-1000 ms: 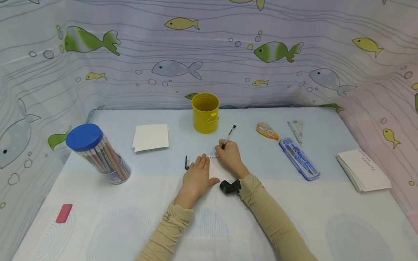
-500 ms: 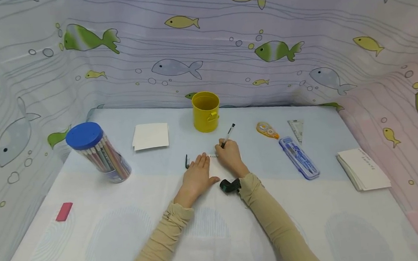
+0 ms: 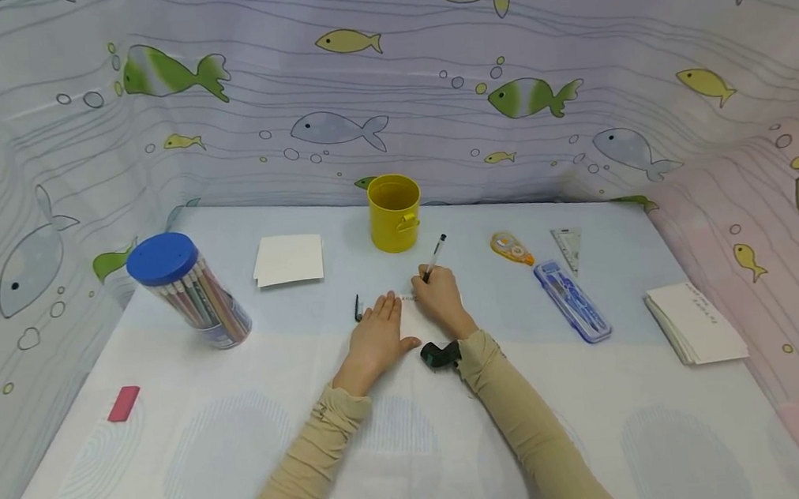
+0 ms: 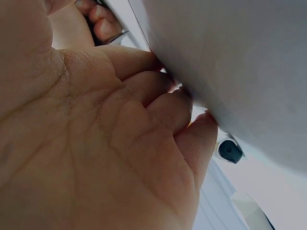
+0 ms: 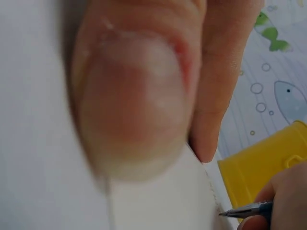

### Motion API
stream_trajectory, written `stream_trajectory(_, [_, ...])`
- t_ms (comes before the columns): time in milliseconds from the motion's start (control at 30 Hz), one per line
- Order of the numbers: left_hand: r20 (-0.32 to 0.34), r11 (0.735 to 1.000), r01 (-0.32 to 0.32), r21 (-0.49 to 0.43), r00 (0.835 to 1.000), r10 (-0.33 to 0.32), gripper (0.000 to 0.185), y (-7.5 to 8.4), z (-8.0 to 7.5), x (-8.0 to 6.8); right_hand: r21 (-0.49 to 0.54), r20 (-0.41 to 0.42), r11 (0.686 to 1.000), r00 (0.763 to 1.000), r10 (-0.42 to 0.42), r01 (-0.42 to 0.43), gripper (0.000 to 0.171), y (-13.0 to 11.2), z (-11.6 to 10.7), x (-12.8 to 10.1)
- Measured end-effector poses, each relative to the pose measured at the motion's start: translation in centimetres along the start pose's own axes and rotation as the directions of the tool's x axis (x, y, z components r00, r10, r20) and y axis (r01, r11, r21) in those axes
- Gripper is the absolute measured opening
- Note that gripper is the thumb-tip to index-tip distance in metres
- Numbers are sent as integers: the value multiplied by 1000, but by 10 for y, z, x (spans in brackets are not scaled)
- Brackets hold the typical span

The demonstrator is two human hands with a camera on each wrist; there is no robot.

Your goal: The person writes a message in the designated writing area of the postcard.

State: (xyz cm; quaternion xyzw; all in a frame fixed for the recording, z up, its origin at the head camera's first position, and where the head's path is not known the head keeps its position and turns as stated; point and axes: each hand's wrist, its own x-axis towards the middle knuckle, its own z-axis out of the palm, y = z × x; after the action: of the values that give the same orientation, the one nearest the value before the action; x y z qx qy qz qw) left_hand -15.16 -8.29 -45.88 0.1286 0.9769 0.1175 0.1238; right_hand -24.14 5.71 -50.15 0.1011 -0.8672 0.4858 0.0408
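Note:
In the head view my left hand (image 3: 376, 337) lies flat, fingers straight, on a white card (image 3: 406, 320) with small dark writing along its upper part. My right hand (image 3: 442, 301) pinches a slim pen (image 3: 435, 253) with a clear barrel and black end, its back end leaning up and right. The tip is hidden there, but the right wrist view shows the pen tip (image 5: 235, 211) at the card's surface. A large thumb (image 5: 134, 105) blocks much of that view. Left of my left fingertips lies a pen cap with a black clip (image 3: 358, 308).
A yellow bucket (image 3: 396, 226) stands behind the hands, with blank cards (image 3: 289, 259) left of it. A pencil tub (image 3: 192, 291) and red eraser (image 3: 124, 403) are left. Rightward lie correction tape (image 3: 511, 248), a triangle ruler (image 3: 568, 249), a blue case (image 3: 573, 302) and written cards (image 3: 694, 324).
The pen's back end has shifted slightly left and up as my right hand moves it. My left hand stays in place on the card.

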Motion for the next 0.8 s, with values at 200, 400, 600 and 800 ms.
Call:
stream_trajectory(200, [7, 1000, -5, -6, 1000, 5, 85, 0, 2, 1, 82, -55, 997, 998, 3, 1, 40, 3, -6, -3])
stream_trajectory(400, [-7, 1000, -4, 6, 1000, 4, 84, -1, -1, 1, 60, -40, 998, 999, -19, 21, 38, 3, -6, -1])
stream_trajectory(600, [-5, 1000, -7, -6, 1000, 7, 84, -1, -2, -1, 80, -39, 997, 999, 2, 2, 38, 2, -5, -3])
stream_trajectory(800, [-2, 1000, -9, -6, 1000, 9, 84, -1, -2, -2, 78, -40, 997, 999, -6, 9, 38, 2, -5, -3])
